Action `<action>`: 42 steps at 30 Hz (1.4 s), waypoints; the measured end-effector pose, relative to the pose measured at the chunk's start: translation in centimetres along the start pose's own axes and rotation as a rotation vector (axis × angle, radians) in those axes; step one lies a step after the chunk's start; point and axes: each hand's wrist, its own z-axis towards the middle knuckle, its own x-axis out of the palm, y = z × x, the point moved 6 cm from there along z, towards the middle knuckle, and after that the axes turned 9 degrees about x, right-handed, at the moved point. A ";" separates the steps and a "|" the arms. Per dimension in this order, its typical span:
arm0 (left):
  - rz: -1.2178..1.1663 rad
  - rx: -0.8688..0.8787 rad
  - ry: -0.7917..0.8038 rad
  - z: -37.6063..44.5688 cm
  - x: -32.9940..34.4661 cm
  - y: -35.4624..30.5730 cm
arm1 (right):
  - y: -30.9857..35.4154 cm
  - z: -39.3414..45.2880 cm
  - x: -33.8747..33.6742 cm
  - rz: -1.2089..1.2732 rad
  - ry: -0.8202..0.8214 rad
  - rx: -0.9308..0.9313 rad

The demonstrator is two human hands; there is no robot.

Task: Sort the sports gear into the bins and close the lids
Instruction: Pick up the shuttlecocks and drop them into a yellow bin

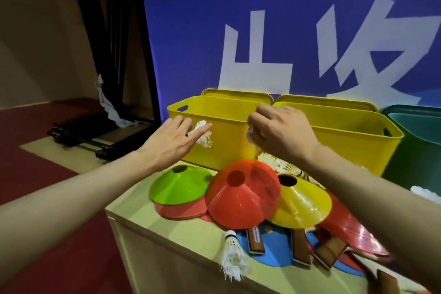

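My left hand [170, 141] holds a white shuttlecock [202, 133] in front of the left yellow bin [222, 112]. My right hand [281, 131] grips another white shuttlecock [250, 135] between the two yellow bins. The right yellow bin [353, 131] stands beside the first, and both are open with their lids upright behind them. On the table lie a green cone [179, 186], a red cone [241, 191] and a yellow cone [303, 203]. One shuttlecock [232, 255] lies at the table's front edge. Several table tennis paddles [281, 243] lie under the cones.
A green bin [415, 131] stands at the far right. More shuttlecocks [279, 162] are heaped behind the cones, and one [424, 193] lies at the right. The wooden table [167, 241] ends at a left corner above a red floor. A blue banner [262, 19] hangs behind the bins.
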 end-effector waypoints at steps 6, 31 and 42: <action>0.021 -0.039 -0.021 0.8 -0.9 5.0 | -1.6 11.2 2.5 -0.029 0.094 0.211; -0.236 -0.024 0.254 9.9 -3.6 -0.9 | -6.6 -7.1 -1.8 -0.250 0.379 0.031; -0.322 0.350 0.395 2.5 -8.9 -10.0 | -6.8 -12.0 4.4 -0.356 0.617 -0.060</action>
